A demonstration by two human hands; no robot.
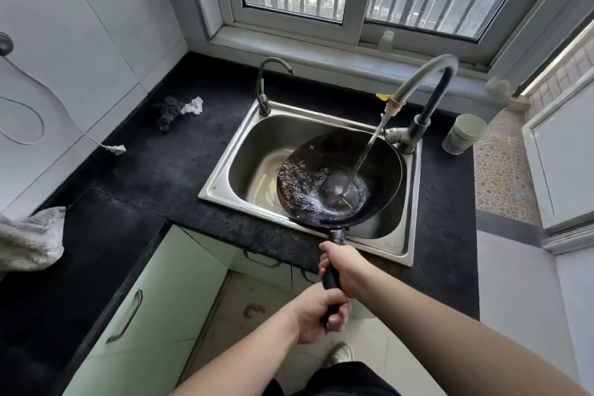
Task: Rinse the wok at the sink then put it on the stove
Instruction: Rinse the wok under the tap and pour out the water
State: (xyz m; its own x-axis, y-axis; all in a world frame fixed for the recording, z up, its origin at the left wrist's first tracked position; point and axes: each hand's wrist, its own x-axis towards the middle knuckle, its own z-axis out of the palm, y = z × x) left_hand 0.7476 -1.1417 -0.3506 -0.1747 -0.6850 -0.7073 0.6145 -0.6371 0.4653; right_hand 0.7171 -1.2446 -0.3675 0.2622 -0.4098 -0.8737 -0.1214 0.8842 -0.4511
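Both hands grasp the handle (331, 278) of the wok (340, 177): the right hand (342, 267) wraps it nearer the pan, the left hand (316, 315) wraps its free end. The wok sits low in the sink (225, 183), tilted down toward its left side, its near rim at the sink's front edge. A stream from the tap (427, 90) strikes the wok's floor right of centre; water swirls and froths up the left wall. Whether any spills over the rim into the basin cannot be told from this view. Around the sink, on the black table (154, 177): a scourer (167, 111) with a white rag (194, 105) at the back left, a cup (463, 133) beside the tap, a grey cloth (30, 238) at the near left. Stage: rinsing under way, tap running, water not yet tipped out. Left to do: drain the wok, lift it clear, carry it to the stove, which is not in view
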